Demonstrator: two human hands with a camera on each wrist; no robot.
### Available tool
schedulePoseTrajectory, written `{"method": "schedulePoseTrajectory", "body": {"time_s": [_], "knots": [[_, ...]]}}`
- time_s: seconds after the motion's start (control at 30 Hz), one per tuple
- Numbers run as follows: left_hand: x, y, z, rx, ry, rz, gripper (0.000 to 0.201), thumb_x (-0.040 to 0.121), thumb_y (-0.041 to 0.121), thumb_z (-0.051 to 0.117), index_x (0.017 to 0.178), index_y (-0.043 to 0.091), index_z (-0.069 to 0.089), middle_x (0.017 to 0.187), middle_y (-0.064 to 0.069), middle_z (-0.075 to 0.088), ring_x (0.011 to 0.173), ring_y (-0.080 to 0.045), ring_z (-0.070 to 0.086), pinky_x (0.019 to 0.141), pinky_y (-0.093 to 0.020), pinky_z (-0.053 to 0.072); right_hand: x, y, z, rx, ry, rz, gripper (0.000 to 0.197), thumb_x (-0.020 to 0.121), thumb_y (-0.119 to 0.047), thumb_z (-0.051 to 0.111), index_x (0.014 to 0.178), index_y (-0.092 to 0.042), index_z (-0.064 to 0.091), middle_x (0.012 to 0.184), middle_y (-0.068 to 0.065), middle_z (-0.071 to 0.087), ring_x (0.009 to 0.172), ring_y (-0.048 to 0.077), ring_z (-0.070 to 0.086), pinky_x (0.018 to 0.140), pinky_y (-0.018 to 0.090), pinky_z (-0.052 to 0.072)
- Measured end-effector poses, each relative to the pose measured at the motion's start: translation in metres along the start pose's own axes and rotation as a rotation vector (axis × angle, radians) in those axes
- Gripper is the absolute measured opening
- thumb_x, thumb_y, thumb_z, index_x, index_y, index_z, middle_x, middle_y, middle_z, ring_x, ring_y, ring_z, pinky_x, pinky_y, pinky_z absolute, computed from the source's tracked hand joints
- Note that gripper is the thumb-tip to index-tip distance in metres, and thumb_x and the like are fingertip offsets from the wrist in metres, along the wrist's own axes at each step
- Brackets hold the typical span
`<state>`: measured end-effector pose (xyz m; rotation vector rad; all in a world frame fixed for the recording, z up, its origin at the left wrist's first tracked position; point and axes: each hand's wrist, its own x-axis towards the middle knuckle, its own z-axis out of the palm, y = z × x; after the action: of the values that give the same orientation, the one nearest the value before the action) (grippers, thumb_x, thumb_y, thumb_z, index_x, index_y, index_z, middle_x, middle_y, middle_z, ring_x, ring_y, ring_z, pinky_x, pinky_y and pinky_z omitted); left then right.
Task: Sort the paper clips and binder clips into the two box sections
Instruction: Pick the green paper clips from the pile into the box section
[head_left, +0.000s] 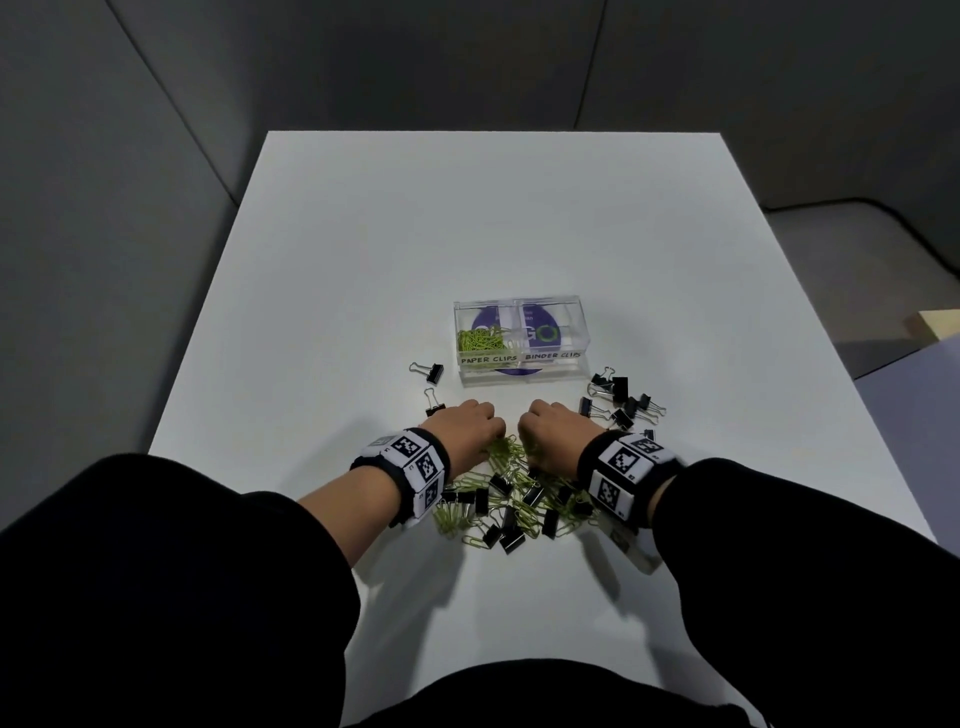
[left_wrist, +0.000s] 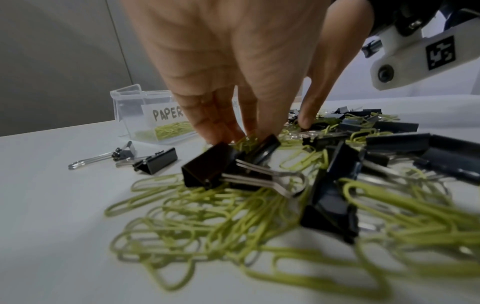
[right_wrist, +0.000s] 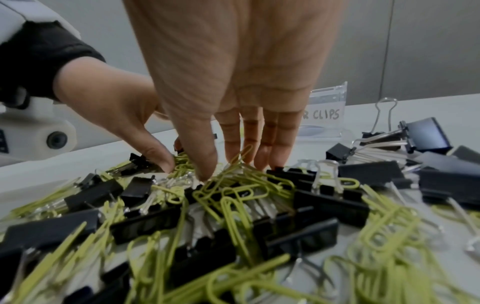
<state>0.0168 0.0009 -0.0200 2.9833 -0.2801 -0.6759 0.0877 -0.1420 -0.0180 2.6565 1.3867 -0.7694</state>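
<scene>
1. White table (head_left: 363, 260), clear box (head_left: 576, 332) mid-table: paper clips already in its left section, right one looks empty.
2. Mixed pile (head_left: 511, 499) sits near the edge, more binder clips (head_left: 621, 400) beside it.
3. Left hand (head_left: 465, 428) and right hand (head_left: 553, 423): fingertips pinching green clips.
4. Risk: tangled clips could drag a binder clip along into the wrong section.

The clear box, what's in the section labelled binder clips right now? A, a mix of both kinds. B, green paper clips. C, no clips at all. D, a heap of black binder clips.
C: in the head view the binder clips section of the clear box holds no clips, while green paper clips lie in the other section and the black binder clips are all on the table.
</scene>
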Motion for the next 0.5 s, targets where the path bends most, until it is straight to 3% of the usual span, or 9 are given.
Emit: {"method": "schedulePoseTrajectory", "body": {"time_s": [0.2, 0.33, 0.5], "knots": [[0.011, 0.001, 0.002, -0.047, -0.021, -0.06, 0.03, 0.095, 0.008, 0.045, 0.124, 0.009, 0.05, 0.119, -0.012, 0.055, 0.112, -0.028, 0.051, 0.09, -0.038, 0.045, 0.003, -0.002, -0.003, -0.017, -0.011, 0.028, 0.026, 0.09, -0.005, 0.049, 0.115, -0.002, 0.05, 0.117, 0.019, 0.05, 0.105, 0.035, 0.054, 0.085, 0.04, 0.045], [0.015, -0.002, 0.004, -0.072, -0.037, -0.067, 0.027, 0.092, 0.008, 0.05, 0.12, 0.009, 0.052, 0.115, -0.012, 0.057, 0.107, -0.027, 0.054, 0.087, -0.036, 0.045, 0.006, -0.003, -0.003, -0.038, -0.029, 0.043, 0.03, 0.086, -0.007, 0.056, 0.114, -0.001, 0.05, 0.117, 0.019, 0.05, 0.105, 0.035, 0.054, 0.084, 0.04, 0.045], [0.017, -0.002, 0.003, -0.063, -0.01, -0.037, 0.026, 0.096, 0.008, 0.042, 0.118, 0.005, 0.054, 0.114, -0.013, 0.055, 0.105, -0.029, 0.054, 0.086, -0.037, 0.045, 0.006, -0.005, -0.003, -0.09, -0.029, 0.023, 0.03, 0.089, -0.007, 0.05, 0.117, 0.001, 0.047, 0.119, 0.02, 0.049, 0.108, 0.035, 0.054, 0.083, 0.04, 0.045]]}}
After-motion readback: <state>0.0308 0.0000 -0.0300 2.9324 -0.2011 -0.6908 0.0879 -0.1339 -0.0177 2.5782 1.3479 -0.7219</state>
